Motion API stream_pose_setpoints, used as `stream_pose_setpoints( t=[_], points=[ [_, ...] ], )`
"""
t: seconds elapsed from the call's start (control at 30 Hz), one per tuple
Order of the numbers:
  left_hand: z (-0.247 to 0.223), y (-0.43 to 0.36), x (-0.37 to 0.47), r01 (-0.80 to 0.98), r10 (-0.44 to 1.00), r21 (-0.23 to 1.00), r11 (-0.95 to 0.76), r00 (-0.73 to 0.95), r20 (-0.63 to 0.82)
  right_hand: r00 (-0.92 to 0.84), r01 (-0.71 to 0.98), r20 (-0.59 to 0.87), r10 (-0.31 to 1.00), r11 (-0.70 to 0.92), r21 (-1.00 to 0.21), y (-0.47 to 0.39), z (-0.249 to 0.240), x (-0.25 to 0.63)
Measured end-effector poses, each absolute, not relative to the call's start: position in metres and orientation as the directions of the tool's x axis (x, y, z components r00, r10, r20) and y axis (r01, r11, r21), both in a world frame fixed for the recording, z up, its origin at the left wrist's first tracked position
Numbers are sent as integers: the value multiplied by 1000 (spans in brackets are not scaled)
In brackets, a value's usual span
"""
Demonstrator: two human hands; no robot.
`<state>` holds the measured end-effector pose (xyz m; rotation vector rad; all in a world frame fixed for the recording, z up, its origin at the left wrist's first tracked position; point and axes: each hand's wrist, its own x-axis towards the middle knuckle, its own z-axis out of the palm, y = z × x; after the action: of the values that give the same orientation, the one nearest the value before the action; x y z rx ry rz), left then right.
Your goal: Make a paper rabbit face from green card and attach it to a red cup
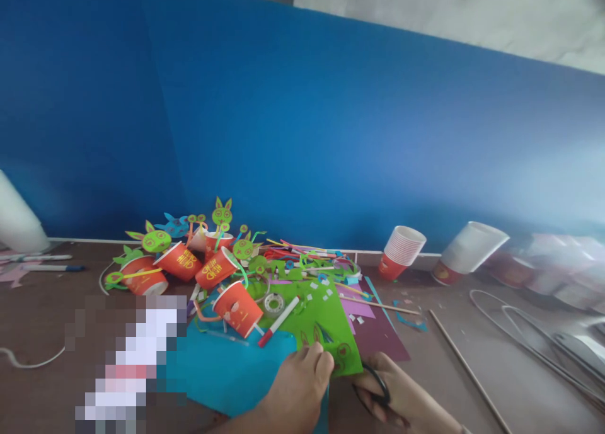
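Near the bottom centre, my left hand (pixel 302 383) grips a green paper sheet (pixel 316 314) by its lower edge. Rabbit-like shapes are drawn on that sheet beside my fingers. My right hand (pixel 385 390) is closed round black-handled scissors (pixel 378 383) at the sheet's lower right corner; the blades are mostly hidden by the paper. Blue paper (pixel 231 371) lies under my left wrist. A red-capped marker (pixel 278 322), a tape roll (pixel 274 303) and a tipped red cup (pixel 239 308) rest at the green sheet's left side.
Several red cups (pixel 179 262) with green rabbit faces stand and lie behind on the left. Coloured sticks (pixel 302 250) are heaped at the back. Stacked cups (pixel 401 251), a wooden stick (pixel 466 365) and cables (pixel 524 333) are to the right. A blue partition (pixel 331 125) bounds the table.
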<state>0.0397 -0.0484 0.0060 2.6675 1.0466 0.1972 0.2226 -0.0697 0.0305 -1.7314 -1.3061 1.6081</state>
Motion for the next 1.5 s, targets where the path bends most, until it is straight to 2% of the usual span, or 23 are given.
stream_pose_setpoints(
  t=[0.33, 0.57, 0.77, 0.97, 1.23, 1.37, 1.5],
  points=[
    [11, -46, 42, 655, 664, 216, -724, 747, -40, -192, 331, -618, 762, -543, -772, -49, 45, 241],
    [8, -47, 43, 653, 665, 237, -719, 746, -38, -276, 88, -629, 727, -632, -770, -53, 35, 245],
    [2, -46, 45, 638, 647, 223, -737, 761, -36, -388, 149, -625, 677, -623, -768, -51, 38, 252],
    [1, -47, 43, 619, 633, 173, -766, 773, 36, -491, 206, -592, 639, -574, -792, -22, 33, 262],
    [-1, -44, 43, 587, 593, 81, -805, 798, 113, -563, 163, -641, 522, -690, -705, 12, 20, 264],
    [-4, -42, 44, 597, 598, 56, -800, 788, 147, -557, 89, -626, 546, -710, -698, 13, 18, 266],
    [-10, -41, 45, 597, 582, -3, -803, 784, 213, -581, 84, -598, 552, -690, -719, 13, 13, 269]
  ],
)
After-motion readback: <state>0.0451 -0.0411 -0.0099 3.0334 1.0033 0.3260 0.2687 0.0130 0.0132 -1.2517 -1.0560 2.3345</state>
